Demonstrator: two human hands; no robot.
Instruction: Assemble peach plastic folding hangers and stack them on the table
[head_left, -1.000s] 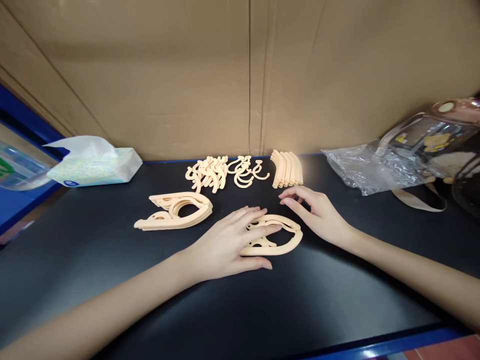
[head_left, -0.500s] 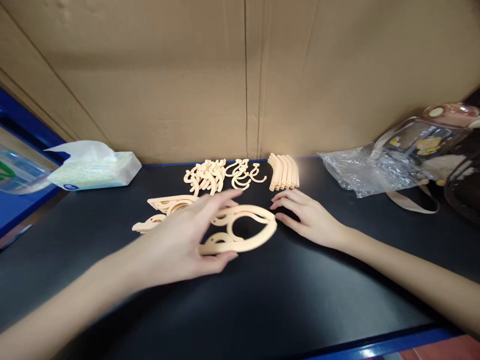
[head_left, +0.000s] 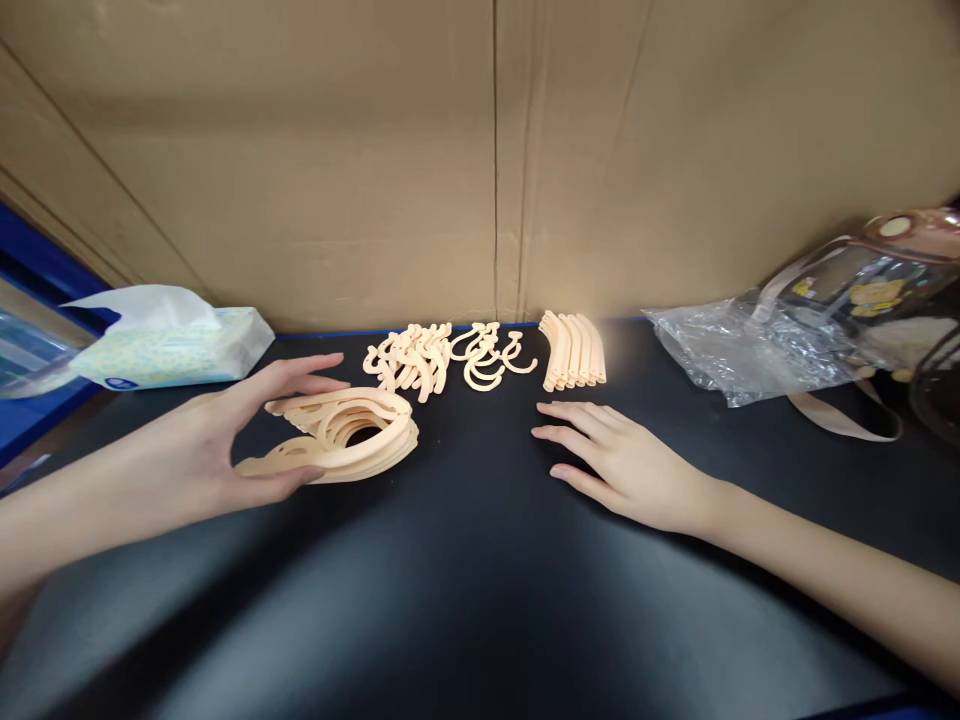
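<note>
A stack of folded peach plastic folding hangers (head_left: 397, 440) lies on the black table at left of centre. My left hand (head_left: 217, 430) spans the top hanger from its left end. The thumb lies along its near edge, and the other fingers are at its far edge. My right hand (head_left: 622, 460) rests over the table with its fingers spread and nothing in them. Just beyond those fingertips, a row of curved peach hanger arms (head_left: 574, 350) lies side by side. Behind the stack are a heap of small curved pieces (head_left: 412, 355) and several loose hooks (head_left: 484, 355).
A tissue pack (head_left: 180, 340) stands at the back left. Crumpled clear plastic bags (head_left: 712, 345) and a clear bottle with a strap (head_left: 862, 280) are at the back right. A cardboard wall (head_left: 337, 180) closes off the table's rear edge.
My left hand has carried the folded hanger leftward, down onto the stack. My right hand has come away from that hanger and lies slightly nearer to me, fingers spread.
</note>
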